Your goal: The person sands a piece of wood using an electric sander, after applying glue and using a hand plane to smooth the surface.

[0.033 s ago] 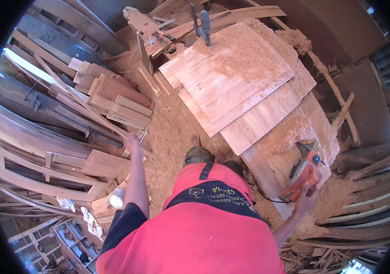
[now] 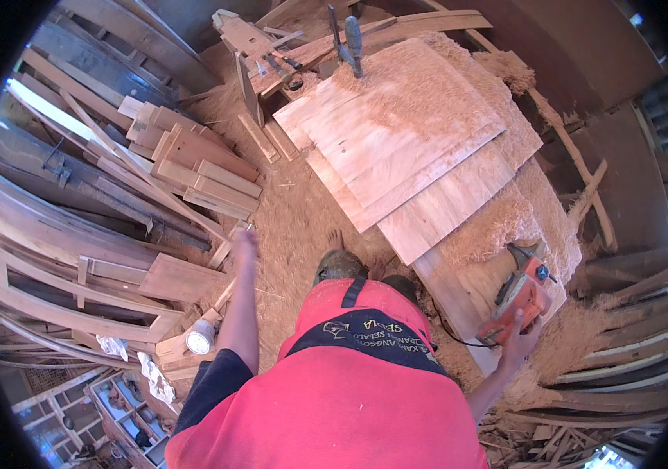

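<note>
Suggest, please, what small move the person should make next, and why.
Perhaps bring the left hand across to the orange power tool: only the right hand is on it, while the left is well away, on the person's other side.

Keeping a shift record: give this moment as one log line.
left hand: away from tool, grip unclear | right hand: on orange power tool | place: wooden board | around: shavings

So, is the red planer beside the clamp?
No, the red planer is at the near end of the stacked panels, the clamp at their far end.
</note>
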A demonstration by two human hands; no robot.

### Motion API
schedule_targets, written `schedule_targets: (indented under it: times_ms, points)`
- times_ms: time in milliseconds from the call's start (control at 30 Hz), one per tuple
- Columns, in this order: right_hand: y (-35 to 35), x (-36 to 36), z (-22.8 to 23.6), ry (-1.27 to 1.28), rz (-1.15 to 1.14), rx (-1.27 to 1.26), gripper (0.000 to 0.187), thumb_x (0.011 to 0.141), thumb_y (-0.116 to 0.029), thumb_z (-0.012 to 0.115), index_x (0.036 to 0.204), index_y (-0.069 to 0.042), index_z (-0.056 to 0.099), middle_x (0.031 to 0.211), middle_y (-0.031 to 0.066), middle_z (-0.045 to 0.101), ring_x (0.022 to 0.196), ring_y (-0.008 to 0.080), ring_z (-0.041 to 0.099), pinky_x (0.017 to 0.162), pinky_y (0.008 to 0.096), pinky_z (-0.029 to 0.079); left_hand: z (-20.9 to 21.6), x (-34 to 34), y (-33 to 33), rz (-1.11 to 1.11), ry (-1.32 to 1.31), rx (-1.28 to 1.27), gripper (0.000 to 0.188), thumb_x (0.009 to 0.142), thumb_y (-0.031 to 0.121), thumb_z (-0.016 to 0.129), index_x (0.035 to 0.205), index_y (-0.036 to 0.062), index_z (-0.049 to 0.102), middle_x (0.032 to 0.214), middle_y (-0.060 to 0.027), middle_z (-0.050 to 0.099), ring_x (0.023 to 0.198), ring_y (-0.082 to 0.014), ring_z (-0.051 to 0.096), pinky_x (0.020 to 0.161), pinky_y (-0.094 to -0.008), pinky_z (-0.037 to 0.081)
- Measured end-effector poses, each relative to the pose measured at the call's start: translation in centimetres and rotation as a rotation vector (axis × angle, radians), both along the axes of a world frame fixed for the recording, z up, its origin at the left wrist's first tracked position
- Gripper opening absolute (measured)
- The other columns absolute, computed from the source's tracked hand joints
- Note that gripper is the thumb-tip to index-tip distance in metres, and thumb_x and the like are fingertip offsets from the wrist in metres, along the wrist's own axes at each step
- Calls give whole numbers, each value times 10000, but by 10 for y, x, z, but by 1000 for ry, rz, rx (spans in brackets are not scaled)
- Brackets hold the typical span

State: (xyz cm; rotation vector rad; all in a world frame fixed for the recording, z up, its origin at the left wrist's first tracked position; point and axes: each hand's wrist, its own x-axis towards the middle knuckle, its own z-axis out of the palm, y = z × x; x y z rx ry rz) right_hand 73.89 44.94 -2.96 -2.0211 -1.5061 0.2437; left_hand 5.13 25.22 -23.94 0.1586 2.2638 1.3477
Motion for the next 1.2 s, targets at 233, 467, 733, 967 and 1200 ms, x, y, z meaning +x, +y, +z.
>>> schedule_targets:
  times_ms: [233,467,733,967,1200]
  points:
    - [21,-13,9,712,-17,-218,419,927,-192,737,1226,-20,499,900,64,623,600,133,597,513,265,499,-16,180,18,-497,-175,-217,628,1013,580,415,1122,47,728,1062,-144,730,945,-243,684,843,-413,503]
    - [28,-1,2,914,-174,-188,292,901,-91,710,1126,-50,529,730,13,534,499,100,496,404,253,436,-13,129,-25,-419,240,-290,437,978,413,588,1044,7,735,982,-231,719,975,-285,704,853,-409,528]
    - [-24,-77,74,946,-361,15,101,941,-126,627,978,-46,577,665,-9,466,484,84,449,386,270,409,55,-4,53,533,158,189,537,1045,458,491,998,-59,630,938,-103,640,894,-207,557,829,-376,447]
    - [-43,-127,89,938,-373,20,129,964,-169,598,927,-46,585,693,-6,472,486,81,427,404,280,406,129,-7,198,-103,448,223,331,1036,300,482,1039,-13,590,1001,-108,578,955,-232,523,874,-395,434]
    - [-71,-228,113,982,-380,137,139,966,-158,596,913,-31,574,694,14,493,489,98,432,400,288,393,192,17,211,-1452,219,52,462,1008,350,544,1287,-15,590,1244,-205,635,1192,-295,574,1044,-413,432]
